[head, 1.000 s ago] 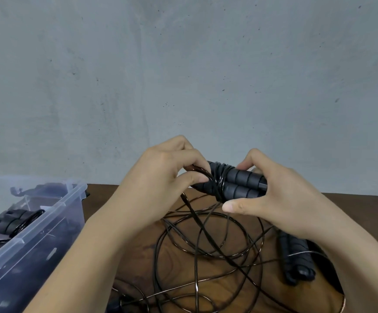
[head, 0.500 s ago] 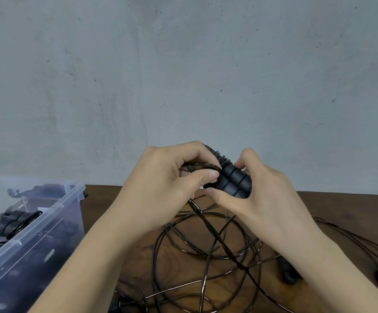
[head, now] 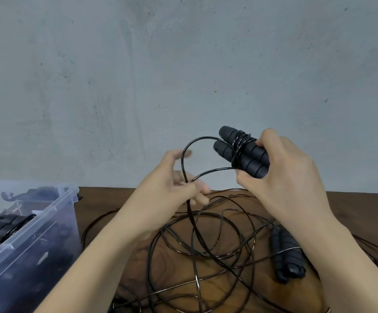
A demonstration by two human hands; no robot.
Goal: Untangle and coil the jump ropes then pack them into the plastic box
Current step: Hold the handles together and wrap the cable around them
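Right hand (head: 289, 177) holds wrapped handles (head: 240, 152); left hand (head: 170, 190) pinches cord loop (head: 197, 141) (blurred).

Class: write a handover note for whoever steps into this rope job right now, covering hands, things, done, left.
Right hand grips paired handles, cord partly wound round them.
Left hand blurred at the cord loop; grip unclear.
Done: a coiled rope lies in the plastic box.
To do: wind the loose cord on the table, pack it and the bundled rope.
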